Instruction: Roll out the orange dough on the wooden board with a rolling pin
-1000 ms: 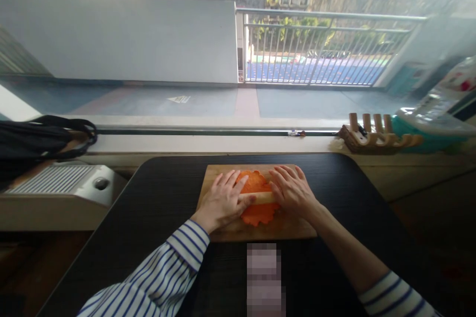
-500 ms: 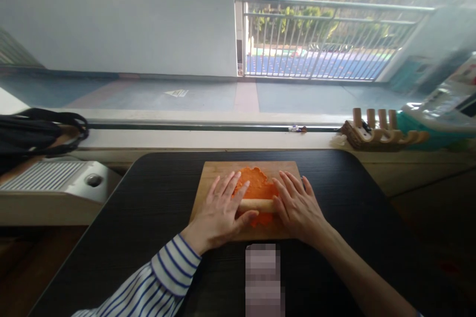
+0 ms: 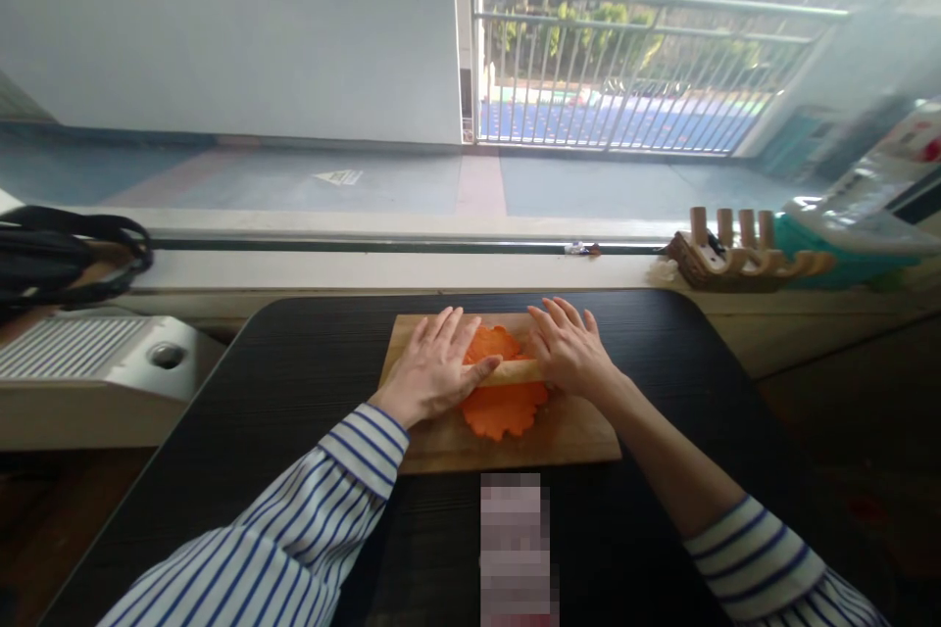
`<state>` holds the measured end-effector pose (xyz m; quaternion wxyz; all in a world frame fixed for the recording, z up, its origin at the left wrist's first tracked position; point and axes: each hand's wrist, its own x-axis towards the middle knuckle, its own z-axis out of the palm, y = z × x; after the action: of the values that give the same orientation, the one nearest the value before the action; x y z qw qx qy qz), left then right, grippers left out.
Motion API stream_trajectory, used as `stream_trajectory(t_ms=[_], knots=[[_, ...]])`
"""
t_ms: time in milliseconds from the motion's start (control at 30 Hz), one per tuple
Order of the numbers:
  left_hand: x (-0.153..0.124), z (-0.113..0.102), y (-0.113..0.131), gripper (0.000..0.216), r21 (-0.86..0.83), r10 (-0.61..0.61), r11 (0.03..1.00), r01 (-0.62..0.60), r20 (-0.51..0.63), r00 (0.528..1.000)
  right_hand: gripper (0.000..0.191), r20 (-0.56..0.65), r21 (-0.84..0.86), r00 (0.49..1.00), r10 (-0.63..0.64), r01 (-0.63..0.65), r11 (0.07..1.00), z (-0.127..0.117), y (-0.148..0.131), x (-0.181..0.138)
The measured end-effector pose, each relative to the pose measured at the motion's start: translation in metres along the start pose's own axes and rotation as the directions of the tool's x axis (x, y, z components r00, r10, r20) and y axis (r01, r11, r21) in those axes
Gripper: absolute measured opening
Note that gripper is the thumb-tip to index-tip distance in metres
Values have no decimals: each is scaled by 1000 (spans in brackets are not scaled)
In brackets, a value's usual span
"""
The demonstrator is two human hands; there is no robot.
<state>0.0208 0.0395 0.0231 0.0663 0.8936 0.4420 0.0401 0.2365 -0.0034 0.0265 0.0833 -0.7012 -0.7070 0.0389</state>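
A flat, ragged-edged sheet of orange dough (image 3: 504,411) lies on a wooden board (image 3: 515,455). Across it runs a pale wooden rolling pin (image 3: 513,372), of which only the middle shows. My left hand (image 3: 433,364) rests palm down over the pin's left end, fingers stretched forward and thumb lying along the wood. Over the other end is my right hand (image 3: 573,350), also palm down with its fingers extended. Both hands cover the ends of the pin, so neither end is visible. Neither hand's fingers are wrapped round it.
The board lies on a black table (image 3: 316,411) by a window. On the sill stand a wooden-pegged rack (image 3: 724,263), a teal container (image 3: 816,245) and a small wrapper (image 3: 580,249). At left are a white slatted unit (image 3: 147,353) and a black bag (image 3: 59,255). A pixelated patch covers the front.
Both hands and the rolling pin have moved forward, away from me, across the dough. More dough now shows on my side of the pin. The view has shifted slightly.
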Motion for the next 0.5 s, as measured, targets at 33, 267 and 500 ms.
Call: stream_trajectory(t_ms=[33, 267, 500], knots=[[-6, 1, 2, 80, 10, 20, 1000, -20, -8, 1000, 46, -18, -15, 1000, -18, 18, 1000, 1, -2, -10], [-50, 7, 15, 76, 57, 175, 984, -168, -160, 972, 46, -139, -78, 980, -141, 131, 988, 9, -8, -70], [-6, 2, 4, 81, 43, 12, 999, -11, -21, 1000, 45, -34, -45, 999, -5, 3, 999, 2, -3, -10]])
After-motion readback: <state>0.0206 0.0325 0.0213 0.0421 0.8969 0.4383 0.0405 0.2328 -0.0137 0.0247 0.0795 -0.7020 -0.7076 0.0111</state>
